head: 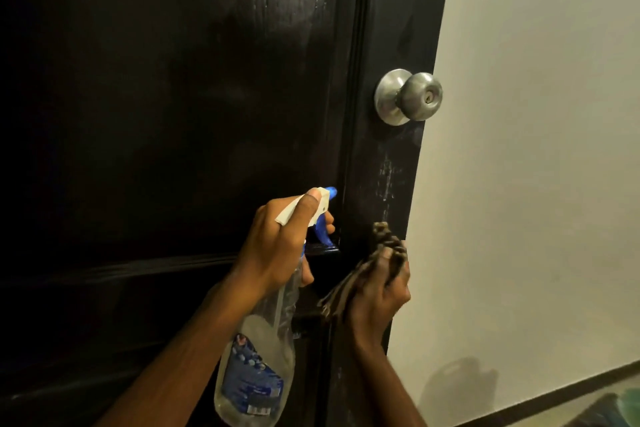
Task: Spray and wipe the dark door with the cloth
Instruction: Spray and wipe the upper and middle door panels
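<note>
The head view shows 1 dark door (173,80), 1 spray bottle (256,357), 1 cloth (384,236), 2 hands and 1 metal knob (419,96).

The door fills the left and middle of the picture, glossy with a wood grain, and its edge runs down the right side against a pale wall (536,114).

The left hand (277,243) grips the neck of the clear bottle: the thumb lies along the white spray head and the fingers curl round the front by the blue trigger (322,232). The blue nozzle (330,191) points at the door, close to the raised moulding between the panel and the right stile. The bottle's body hangs down and near, tilted, with a blue label on its lower part.

The right hand (375,298) is just right of the bottle, its fingers closed round the bunched brownish cloth. The cloth lies against the door's right stile, near its edge and well below the knob. Motion blur softens the cloth and fingers.

Between the knob and the cloth, pale streaks (386,177) mark the stile. A dark strip (554,395) crosses the near right corner at the wall's foot.
</note>
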